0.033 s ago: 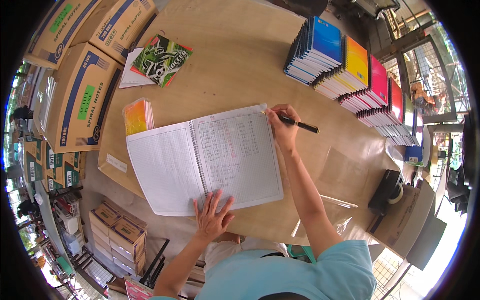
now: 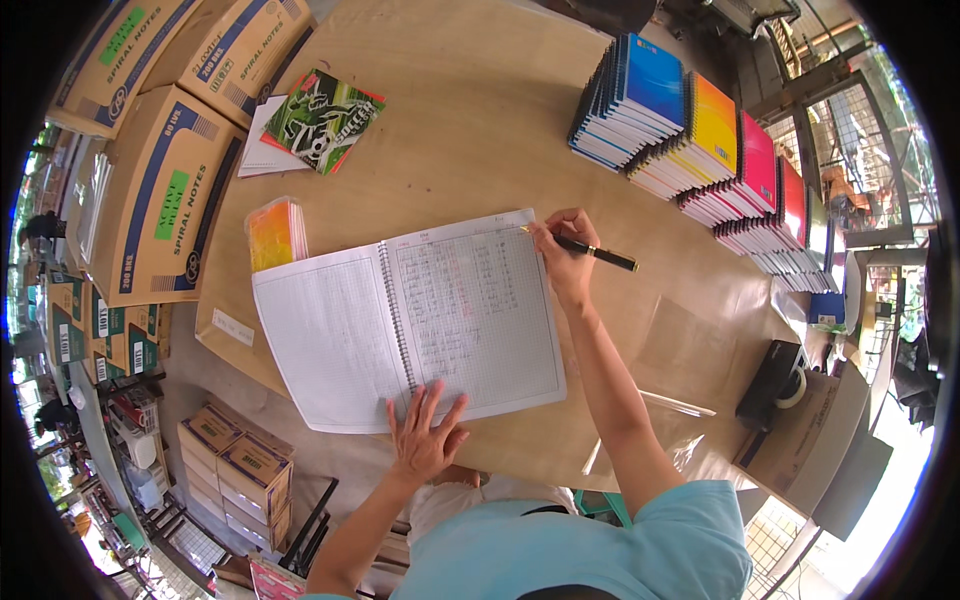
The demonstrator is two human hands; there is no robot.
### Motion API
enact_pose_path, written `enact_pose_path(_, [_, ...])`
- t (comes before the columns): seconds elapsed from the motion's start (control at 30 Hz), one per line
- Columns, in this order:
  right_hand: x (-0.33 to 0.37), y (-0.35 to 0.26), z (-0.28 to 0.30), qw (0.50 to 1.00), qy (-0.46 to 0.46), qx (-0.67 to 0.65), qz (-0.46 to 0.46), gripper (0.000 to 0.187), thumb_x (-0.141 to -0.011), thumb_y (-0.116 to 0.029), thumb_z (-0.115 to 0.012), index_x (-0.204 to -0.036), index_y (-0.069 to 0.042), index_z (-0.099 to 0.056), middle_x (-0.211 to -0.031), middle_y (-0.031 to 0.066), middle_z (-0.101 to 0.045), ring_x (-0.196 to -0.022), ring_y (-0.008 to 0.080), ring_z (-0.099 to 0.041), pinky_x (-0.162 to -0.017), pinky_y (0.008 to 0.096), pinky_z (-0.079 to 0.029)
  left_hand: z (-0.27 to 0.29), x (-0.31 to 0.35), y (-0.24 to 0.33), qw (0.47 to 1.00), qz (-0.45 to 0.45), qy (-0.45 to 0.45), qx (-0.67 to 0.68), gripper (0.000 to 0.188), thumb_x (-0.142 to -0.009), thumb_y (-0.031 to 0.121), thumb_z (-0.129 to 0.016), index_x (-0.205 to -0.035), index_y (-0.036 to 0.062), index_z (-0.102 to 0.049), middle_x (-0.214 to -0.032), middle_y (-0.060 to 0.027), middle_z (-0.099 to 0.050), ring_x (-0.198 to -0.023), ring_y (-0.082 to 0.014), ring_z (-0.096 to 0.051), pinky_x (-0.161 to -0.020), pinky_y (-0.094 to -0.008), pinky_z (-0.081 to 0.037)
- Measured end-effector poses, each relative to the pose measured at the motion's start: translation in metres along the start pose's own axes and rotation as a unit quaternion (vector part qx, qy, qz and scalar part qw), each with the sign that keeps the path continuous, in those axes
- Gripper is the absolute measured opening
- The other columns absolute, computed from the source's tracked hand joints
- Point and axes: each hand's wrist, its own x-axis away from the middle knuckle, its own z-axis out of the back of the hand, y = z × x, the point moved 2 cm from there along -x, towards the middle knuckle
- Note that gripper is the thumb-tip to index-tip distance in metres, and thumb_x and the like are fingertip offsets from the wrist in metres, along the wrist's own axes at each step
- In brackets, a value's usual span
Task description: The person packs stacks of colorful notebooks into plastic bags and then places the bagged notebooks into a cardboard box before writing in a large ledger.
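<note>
An open spiral notebook (image 2: 325, 335) with gridded pages lies on the table in front of me. Columns of handwriting fill much of its right page; marks on the left page are too faint to read. My left hand (image 2: 425, 435) rests with fingers spread on the lower edge, by the coil binding. At the upper right corner of the right page, my right hand (image 2: 568, 258) grips a black pen (image 2: 610, 257) with gold-coloured trim. Its tip points at the page near that corner.
Stacks of spiral notebooks in blue (image 2: 655, 80), yellow (image 2: 712, 120) and pink stand at the back right. A green-covered notebook (image 2: 320, 125) and a wrapped orange pack (image 2: 275, 235) lie left. Cartons (image 2: 165, 200) line the left side; a black tape dispenser (image 2: 770, 385) sits right.
The pen's back end has dipped very slightly in my right hand. My left hand and the notebook stay in place.
</note>
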Motion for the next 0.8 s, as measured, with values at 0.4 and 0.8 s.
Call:
enact_pose_path(0.4, [-0.001, 0.026, -0.003, 0.981, 0.022, 0.163, 0.102, 0.039, -0.084, -0.004, -0.069, -0.064, -0.005, -0.036, -0.056, -0.0028, -0.036, -0.055, 0.0068, -0.032, -0.048, 0.0266, -0.029, -0.002, -0.005, -0.003, 0.998, -0.018, 0.058, -0.021, 0.053, -0.091, 0.052, -0.053, -0.135, 0.0234, -0.059, -0.149, -0.0098, -0.043, -0.141, -0.0308, -0.033, -0.116, -0.0611, -0.007])
enact_pose_path(0.8, [0.003, 0.017, -0.008, 0.976, 0.006, 0.206, 0.07, 0.037, -0.083, -0.003, -0.068, -0.062, -0.003, -0.038, -0.056, -0.0012, -0.038, -0.055, 0.0068, -0.034, -0.049, 0.0271, -0.029, -0.005, -0.004, -0.002, 0.998, -0.021, 0.059, -0.017, 0.053, -0.091, 0.051, -0.051, -0.135, 0.0228, -0.059, -0.15, -0.0103, -0.042, -0.143, -0.0314, -0.03, -0.116, -0.0614, -0.005])
